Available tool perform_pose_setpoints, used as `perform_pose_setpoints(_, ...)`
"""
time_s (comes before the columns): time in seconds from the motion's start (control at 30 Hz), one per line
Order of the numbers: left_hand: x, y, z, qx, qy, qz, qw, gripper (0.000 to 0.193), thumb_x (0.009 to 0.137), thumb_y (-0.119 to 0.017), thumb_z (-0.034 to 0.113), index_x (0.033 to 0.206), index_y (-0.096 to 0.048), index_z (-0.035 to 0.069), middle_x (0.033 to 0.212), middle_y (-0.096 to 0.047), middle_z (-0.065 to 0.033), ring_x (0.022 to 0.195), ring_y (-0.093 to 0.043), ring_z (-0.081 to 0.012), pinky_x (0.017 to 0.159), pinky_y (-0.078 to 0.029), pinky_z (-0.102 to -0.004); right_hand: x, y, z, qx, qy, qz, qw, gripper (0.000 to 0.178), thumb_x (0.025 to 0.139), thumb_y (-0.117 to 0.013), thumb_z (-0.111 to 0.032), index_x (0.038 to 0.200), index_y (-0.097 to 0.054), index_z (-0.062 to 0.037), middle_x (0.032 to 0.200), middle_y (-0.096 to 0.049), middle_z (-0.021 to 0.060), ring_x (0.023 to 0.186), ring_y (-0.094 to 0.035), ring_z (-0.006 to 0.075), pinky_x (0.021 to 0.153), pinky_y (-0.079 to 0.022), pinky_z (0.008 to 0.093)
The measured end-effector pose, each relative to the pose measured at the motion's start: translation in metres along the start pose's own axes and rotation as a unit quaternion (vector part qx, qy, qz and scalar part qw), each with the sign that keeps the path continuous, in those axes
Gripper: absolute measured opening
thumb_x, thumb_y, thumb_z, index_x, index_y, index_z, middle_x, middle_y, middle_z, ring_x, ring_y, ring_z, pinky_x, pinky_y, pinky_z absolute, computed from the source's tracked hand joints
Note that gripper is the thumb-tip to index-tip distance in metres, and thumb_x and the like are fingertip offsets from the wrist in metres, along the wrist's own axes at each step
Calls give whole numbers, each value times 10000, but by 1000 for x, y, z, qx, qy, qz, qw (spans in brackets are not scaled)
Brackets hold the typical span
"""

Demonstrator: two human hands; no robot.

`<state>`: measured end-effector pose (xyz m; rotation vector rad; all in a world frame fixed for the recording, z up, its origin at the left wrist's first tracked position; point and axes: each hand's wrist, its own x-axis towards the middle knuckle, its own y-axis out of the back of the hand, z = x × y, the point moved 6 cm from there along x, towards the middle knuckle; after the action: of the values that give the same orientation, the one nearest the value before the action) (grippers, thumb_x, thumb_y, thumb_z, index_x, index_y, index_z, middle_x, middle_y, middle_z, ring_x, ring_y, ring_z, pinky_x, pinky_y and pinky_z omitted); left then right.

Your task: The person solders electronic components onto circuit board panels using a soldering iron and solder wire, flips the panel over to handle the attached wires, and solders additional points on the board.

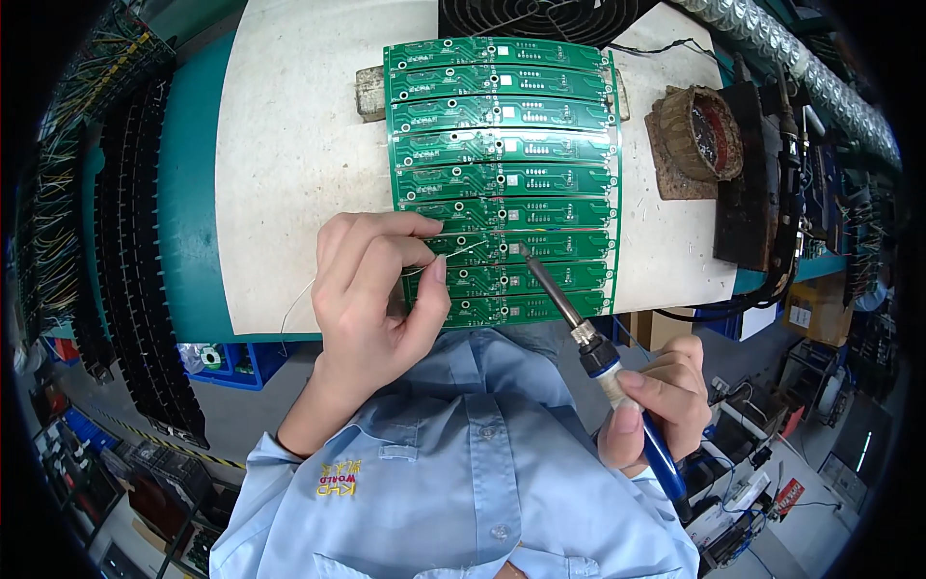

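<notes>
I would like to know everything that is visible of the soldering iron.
The soldering iron has a slim dark metallic barrel, a silvery collar, a black section, a blue ring, a whitish grip and a glossy blue handle with a black end. The right hand grips it around the whitish part and the handle. It slants, tip pointing up and left over the green circuit-board panel; whether the tip touches is unclear.

A green rectangular circuit-board panel point(500, 189) is lying over a white paper sheet point(294, 135) on a teal tabletop point(196, 193). A black round grille point(540, 13) is sitting behind the panel; a brown round cup point(678, 140) is standing right of it.
</notes>
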<state>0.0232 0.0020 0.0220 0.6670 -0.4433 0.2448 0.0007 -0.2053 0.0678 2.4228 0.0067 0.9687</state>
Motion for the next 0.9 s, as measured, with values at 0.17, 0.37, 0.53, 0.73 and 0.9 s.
perform_pose_setpoints(0.17, -1, 1, 0, -5, -9, -4, 1000, 117, 665, -630, -12, 750, -565, 34, 891, -641, -73, 717, -498, -190, 739, -385, -291, -8, 4, 6, 25, -2, 61, 998, 182, 651, -664, -155, 799, -628, -55, 479, -459, -15, 423, -366, 113, 566, -353, 258)
perform_pose_setpoints(0.37, 5, -1, -3, -16, 15, 23, 1000, 117, 685, -628, -21, 767, -561, 28, 892, -639, -76, 724, -504, -187, 741, -387, -288, 3, -5, 11, 40, -21, 38, 998, 205, 623, -697, -124, 808, -640, -56, 573, -504, 5, 478, -393, 117, 557, -366, 264)
perform_pose_setpoints(0.53, 9, -4, -4, -17, 31, 31, 999, 116, 700, -626, -34, 780, -563, 22, 892, -636, -78, 730, -509, -184, 732, -393, -281, 15, -9, 12, 48, -37, -27, 998, 222, 589, -730, -93, 801, -666, -73, 653, -520, 12, 525, -415, 125, 539, -383, 259)
perform_pose_setpoints(0.73, 10, -7, -5, -10, 44, 24, 999, 124, 702, -624, -47, 792, -565, 17, 891, -633, -79, 734, -512, -183, 713, -403, -272, 18, -14, 11, 39, -69, -84, 993, 236, 557, -749, -59, 783, -699, -107, 686, -500, -3, 550, -425, 128, 515, -396, 246)
perform_pose_setpoints(0.9, 11, -9, -5, 1, 36, 22, 999, 127, 703, -621, -52, 793, -563, 16, 892, -633, -79, 738, -514, -183, 706, -406, -270, 21, -19, 12, 10, -83, -116, 990, 246, 547, -748, -38, 774, -708, -123, 685, -485, -14, 557, -426, 126, 516, -398, 245)
